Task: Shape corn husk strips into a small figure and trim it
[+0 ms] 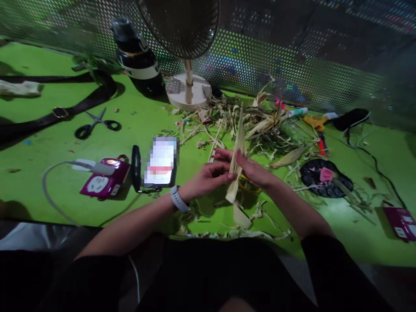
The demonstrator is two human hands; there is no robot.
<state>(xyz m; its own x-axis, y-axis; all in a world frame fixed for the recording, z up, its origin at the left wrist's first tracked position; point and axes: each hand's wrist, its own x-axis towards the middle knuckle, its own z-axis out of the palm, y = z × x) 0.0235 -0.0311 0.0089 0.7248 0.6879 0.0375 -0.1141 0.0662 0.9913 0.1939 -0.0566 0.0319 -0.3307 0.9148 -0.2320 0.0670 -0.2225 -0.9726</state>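
A long, pale dried husk leaf [239, 141] stands upright between my two hands above the green table [195, 149]. My left hand [208, 177], with a white band on its wrist, pinches the leaf's lower part between thumb and fingers. On the leaf's right side, my right hand [251, 168] holds it with the thumb in front and the fingers behind. A yellow ring-shaped object [249, 187] lies below my right hand, partly hidden. Another husk piece [242, 216] rests near the table's front edge. Beyond my hands spreads a heap of dried husks and scraps [260, 125].
A lit phone [161, 161], a purple socket box [105, 178] and scissors [98, 123] lie left. Behind stand a fan [188, 91] and a dark bottle [141, 65]. On the right are a black dish [341, 184] and another purple box [400, 221].
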